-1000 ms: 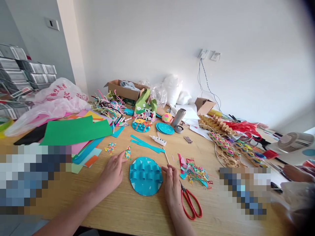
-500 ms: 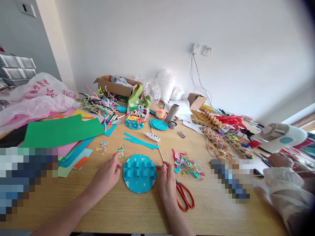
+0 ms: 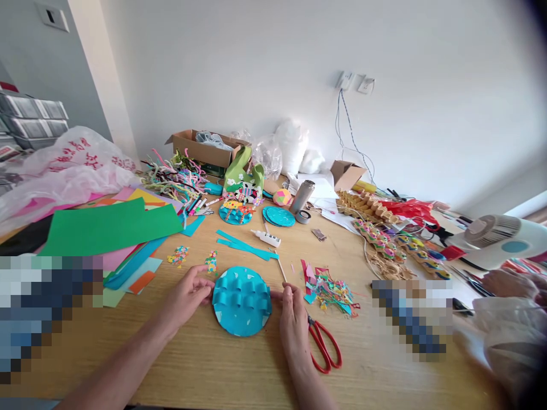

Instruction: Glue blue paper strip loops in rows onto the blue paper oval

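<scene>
A round blue disc (image 3: 241, 322) with curled paper strips in rows across it is in front of me, small whitish patches near its rim. My left hand (image 3: 192, 293) is at its left edge, thumb and fingers closed on the rim. On the opposite side my right hand (image 3: 294, 319) has its fingers at the right rim; the fingertips are partly hidden. Red-handled scissors (image 3: 327, 344) lie beside my right wrist. Beyond the disc are blue paper strips (image 3: 245, 246), a white glue bottle (image 3: 268, 238) and a thin white stick (image 3: 282, 269).
Paper scraps (image 3: 333, 290) lie right of my right hand; small confetti piles (image 3: 178, 256) lie at left. Coloured paper sheets (image 3: 111, 228) cover the left side. Farther back are blue discs (image 3: 280, 216) and a metal flask (image 3: 302, 196). Another person's hand (image 3: 508, 282) is at far right, near a fan (image 3: 491, 242).
My left hand has come down against the disc's left edge, its raised index finger now bent. The disc has turned slightly. The view has shifted a little left.
</scene>
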